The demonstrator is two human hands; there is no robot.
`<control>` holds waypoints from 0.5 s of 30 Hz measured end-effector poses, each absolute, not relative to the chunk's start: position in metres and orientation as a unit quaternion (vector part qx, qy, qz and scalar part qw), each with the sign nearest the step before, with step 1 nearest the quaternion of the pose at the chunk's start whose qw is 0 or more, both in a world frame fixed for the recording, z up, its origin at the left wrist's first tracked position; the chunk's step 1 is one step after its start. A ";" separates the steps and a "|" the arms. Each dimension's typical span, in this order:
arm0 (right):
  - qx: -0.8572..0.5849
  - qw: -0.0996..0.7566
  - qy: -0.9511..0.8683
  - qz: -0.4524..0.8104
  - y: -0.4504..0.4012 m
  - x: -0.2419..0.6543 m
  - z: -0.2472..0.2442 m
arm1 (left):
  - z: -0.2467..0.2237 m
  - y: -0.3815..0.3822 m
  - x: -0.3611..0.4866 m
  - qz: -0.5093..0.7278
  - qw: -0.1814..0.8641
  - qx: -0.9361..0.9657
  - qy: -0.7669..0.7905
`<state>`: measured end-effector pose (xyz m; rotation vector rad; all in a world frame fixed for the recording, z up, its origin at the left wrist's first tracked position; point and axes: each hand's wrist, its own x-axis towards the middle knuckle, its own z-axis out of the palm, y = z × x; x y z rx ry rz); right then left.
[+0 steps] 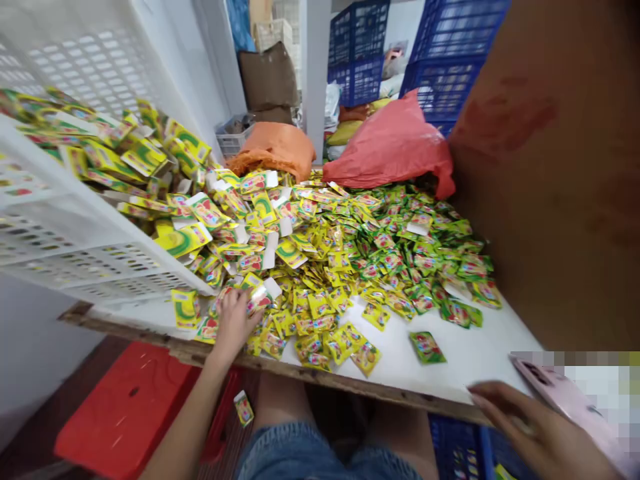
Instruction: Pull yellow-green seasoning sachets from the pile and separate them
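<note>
My left hand (236,321) is at the near edge of the heap, its fingers curled against a small yellow carton (259,297) with a raised white flap. More yellow cartons (185,240) spill towards it from a white perforated crate (100,207) tipped on its side. Beside that hand lie yellow sachets (345,340), and green sachets (390,257) are heaped further right. My right hand (525,420) hovers over the table's front right edge, fingers apart with nothing visible in them. Close by it is a pink phone (560,390). A single green sachet (427,347) lies left of that hand.
A brown cardboard wall (540,200) bounds the right side. Red (395,147) and orange bags (275,147) stand behind the heap, with blue crates (445,60) beyond. Below the table are a red stool (125,407), a fallen carton (243,408) and a blue crate (457,447).
</note>
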<state>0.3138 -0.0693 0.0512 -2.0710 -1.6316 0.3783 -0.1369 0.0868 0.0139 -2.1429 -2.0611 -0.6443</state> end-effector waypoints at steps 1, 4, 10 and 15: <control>-0.773 0.208 -0.579 0.156 -0.059 0.317 0.046 | 0.014 0.088 -0.136 -0.232 0.057 -0.703 -0.670; -0.847 0.177 -0.477 0.155 -0.022 0.317 0.021 | 0.018 0.087 -0.128 -0.326 0.040 -0.686 -0.649; -0.837 0.207 -0.465 0.200 0.020 0.307 -0.015 | 0.018 0.070 -0.110 -0.484 -0.139 -0.554 -0.663; -0.762 0.331 -0.501 0.243 0.032 0.286 -0.018 | 0.017 0.053 -0.091 -0.546 -0.363 -0.421 -0.627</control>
